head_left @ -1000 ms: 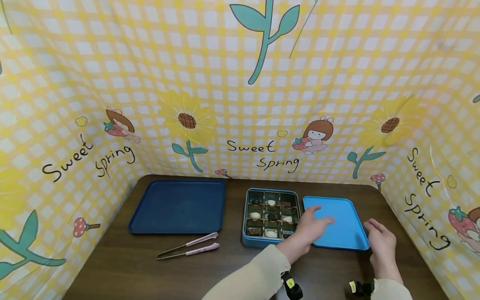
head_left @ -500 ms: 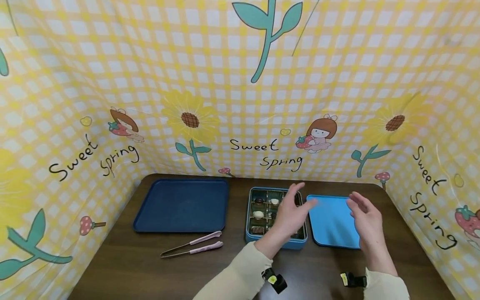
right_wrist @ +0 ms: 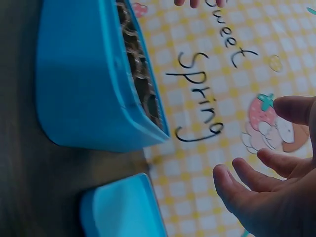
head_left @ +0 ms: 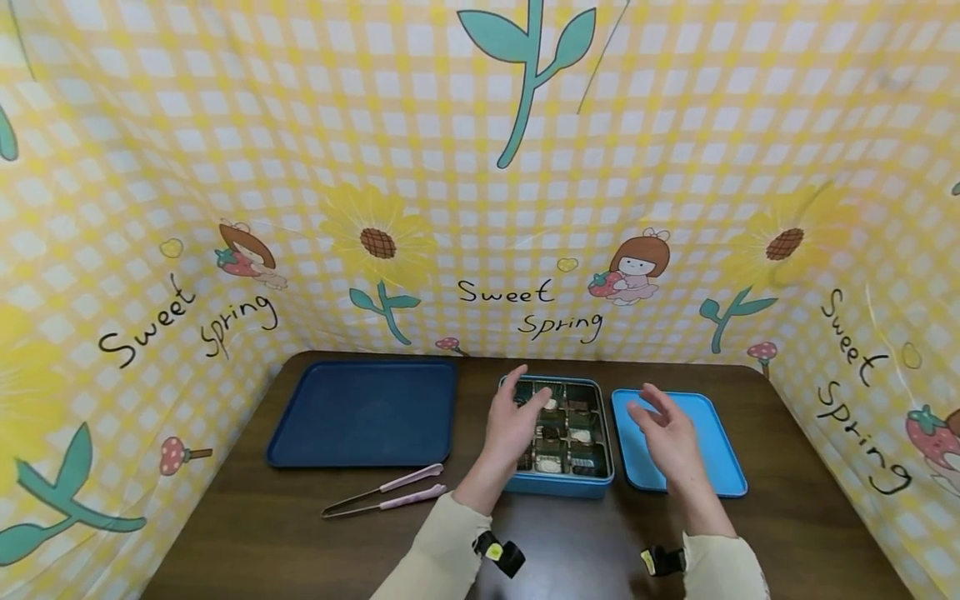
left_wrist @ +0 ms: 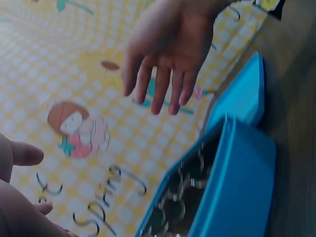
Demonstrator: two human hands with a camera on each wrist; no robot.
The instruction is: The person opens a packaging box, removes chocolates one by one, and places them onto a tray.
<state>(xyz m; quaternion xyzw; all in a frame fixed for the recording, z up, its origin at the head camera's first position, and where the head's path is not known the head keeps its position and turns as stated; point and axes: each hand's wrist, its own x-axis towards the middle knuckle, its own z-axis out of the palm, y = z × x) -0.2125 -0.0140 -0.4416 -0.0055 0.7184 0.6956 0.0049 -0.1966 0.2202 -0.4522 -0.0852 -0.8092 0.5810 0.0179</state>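
A blue tin (head_left: 561, 485) stands open on the table, its divided insert holding several dark and white chocolates (head_left: 550, 464). Above the tin's left side hovers my left hand (head_left: 510, 425), fingers extended, hiding part of the left compartments. My right hand (head_left: 670, 433) is raised over the light blue lid (head_left: 720, 450), which lies right of the tin; its fingers are relaxed and hold nothing. In the left wrist view the right hand (left_wrist: 170, 49) hangs palm visible beyond the tin (left_wrist: 237, 182). The right wrist view has the right hand (right_wrist: 276, 192) apart from the tin (right_wrist: 84, 79).
A dark blue tray (head_left: 363, 417) lies at the table's back left. In front of it rest tongs (head_left: 408, 498) with pale pink handles, their arms spread. Yellow checked cloth (head_left: 420, 167) rises behind and at both sides of the brown table (head_left: 300, 558).
Both hands have moved left. The left hand has gone from the gap between tin and lid to the tin's left side; the right hand from the lid's right edge to over the lid.
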